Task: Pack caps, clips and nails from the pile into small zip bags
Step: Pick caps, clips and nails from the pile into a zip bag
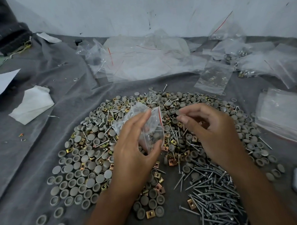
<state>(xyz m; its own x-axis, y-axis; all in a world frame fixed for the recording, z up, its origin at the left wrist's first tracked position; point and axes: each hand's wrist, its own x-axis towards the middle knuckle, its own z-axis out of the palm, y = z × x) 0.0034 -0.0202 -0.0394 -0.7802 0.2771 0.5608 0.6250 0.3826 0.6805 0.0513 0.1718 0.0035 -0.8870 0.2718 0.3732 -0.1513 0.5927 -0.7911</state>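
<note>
Two hands [134,149], one zip bag [150,128].

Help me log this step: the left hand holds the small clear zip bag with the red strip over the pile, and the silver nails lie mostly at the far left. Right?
Not quite. The head view shows the silver nails heaped at the near right of the pile. The left hand does hold the small clear zip bag with the red strip over it.
</note>
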